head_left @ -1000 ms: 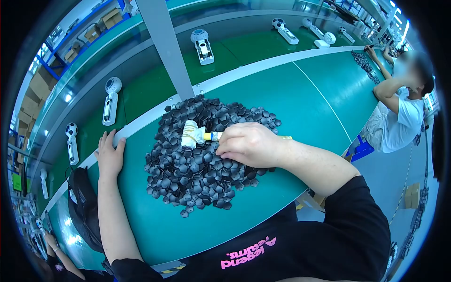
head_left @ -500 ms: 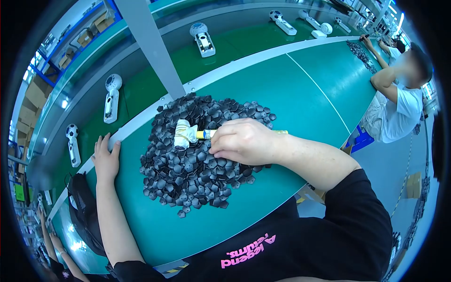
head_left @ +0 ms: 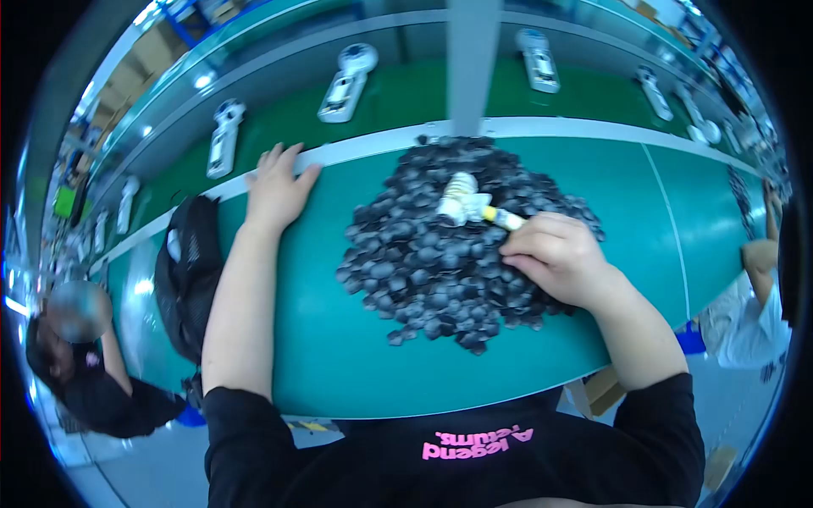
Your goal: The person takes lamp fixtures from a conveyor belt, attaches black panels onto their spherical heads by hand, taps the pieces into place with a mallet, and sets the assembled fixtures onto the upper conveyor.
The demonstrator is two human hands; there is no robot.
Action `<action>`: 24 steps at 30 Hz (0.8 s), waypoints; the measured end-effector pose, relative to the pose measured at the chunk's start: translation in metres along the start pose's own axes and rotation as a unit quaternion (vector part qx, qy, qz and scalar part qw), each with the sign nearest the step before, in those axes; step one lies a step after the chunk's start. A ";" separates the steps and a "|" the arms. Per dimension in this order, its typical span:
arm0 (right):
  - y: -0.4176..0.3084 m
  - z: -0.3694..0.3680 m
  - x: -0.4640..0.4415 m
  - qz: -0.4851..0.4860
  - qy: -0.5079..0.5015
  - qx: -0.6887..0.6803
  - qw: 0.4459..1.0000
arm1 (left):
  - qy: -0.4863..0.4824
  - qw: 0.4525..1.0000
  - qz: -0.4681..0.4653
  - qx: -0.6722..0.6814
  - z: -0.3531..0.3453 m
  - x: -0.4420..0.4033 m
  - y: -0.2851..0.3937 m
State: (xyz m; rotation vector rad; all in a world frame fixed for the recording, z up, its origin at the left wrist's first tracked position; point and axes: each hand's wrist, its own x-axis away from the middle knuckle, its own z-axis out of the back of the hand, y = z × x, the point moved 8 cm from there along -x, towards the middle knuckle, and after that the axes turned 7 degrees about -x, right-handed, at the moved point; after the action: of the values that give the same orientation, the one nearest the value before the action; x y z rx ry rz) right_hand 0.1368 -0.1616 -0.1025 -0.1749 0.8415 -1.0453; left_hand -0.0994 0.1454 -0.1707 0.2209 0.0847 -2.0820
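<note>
My right hand (head_left: 555, 254) is closed round the handle of a hammer (head_left: 463, 201), whose head is wrapped in whitish material and whose handle shows yellow near the head. The hammer lies over a large heap of dark, flat, roughly five-sided pieces (head_left: 423, 271). On the left, my left hand (head_left: 278, 184) rests flat with fingers spread at the back edge of the green table (head_left: 339, 372), holding nothing.
A black bag (head_left: 188, 279) lies left of my left forearm. Behind the rim, white devices (head_left: 345, 89) stand spaced along a green conveyor (head_left: 423, 93), past a grey post (head_left: 471, 76). One person (head_left: 93, 372) is at the left, another (head_left: 754, 313) at the right.
The camera view has swung left, so the table, heap and hands appear farther right. My right hand still grips the hammer over the heap, and my left hand remains at the table's back edge.
</note>
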 end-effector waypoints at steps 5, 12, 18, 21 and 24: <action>0.003 -0.001 0.002 -0.014 0.004 0.016 1.000 | 0.006 1.000 0.003 -0.006 0.007 0.001 0.001; 0.006 0.002 0.002 -0.029 0.016 0.017 0.999 | -0.015 1.000 0.011 -0.006 0.004 0.002 0.005; 0.003 0.002 0.002 -0.014 0.020 0.015 1.000 | -0.027 0.999 0.017 0.014 0.005 0.002 0.008; 0.001 0.002 0.002 -0.010 0.015 0.024 1.000 | -0.022 0.999 0.027 0.006 0.007 0.003 0.003; 0.001 0.001 -0.001 -0.009 0.009 0.018 1.000 | -0.014 1.000 0.014 0.006 0.005 0.003 0.004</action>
State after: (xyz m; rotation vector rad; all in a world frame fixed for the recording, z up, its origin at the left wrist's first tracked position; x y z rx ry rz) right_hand 0.1379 -0.1602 -0.1021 -0.1418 0.8383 -1.0800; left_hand -0.0981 0.1403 -0.1665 0.1992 0.0529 -2.0570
